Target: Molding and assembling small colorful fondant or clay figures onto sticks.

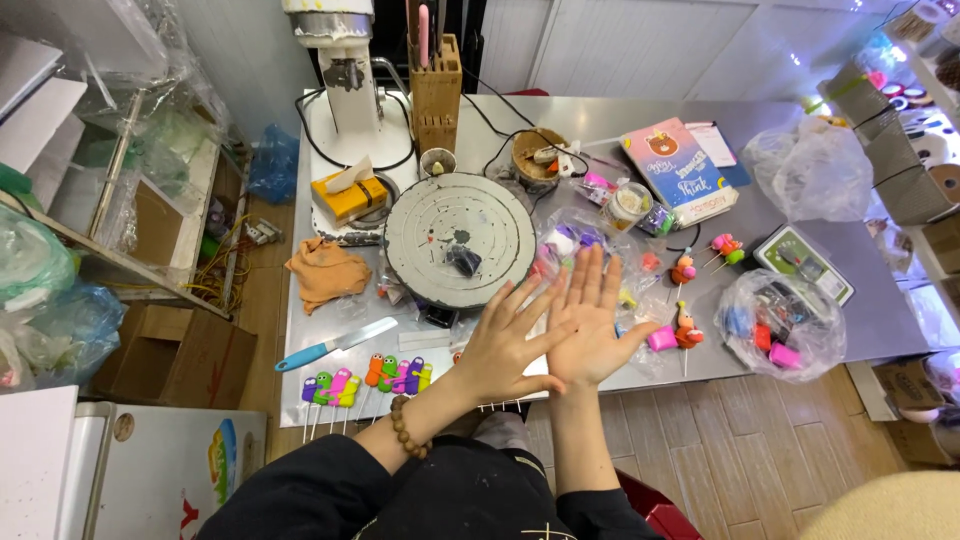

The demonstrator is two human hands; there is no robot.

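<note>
The person's black sleeves sit lowest, closest to the camera. Above them the left hand [503,347] and the right hand [590,325] are flat and spread, holding nothing, fingers pointing to about 1 o'clock and 12 o'clock. The grey surface [860,300] lies under them. The round grey turntable [460,238] sits at 11 o'clock from the hands, nearer the left. Small pink clay figures [683,330] lie just beside the right hand, at 3 o'clock.
</note>
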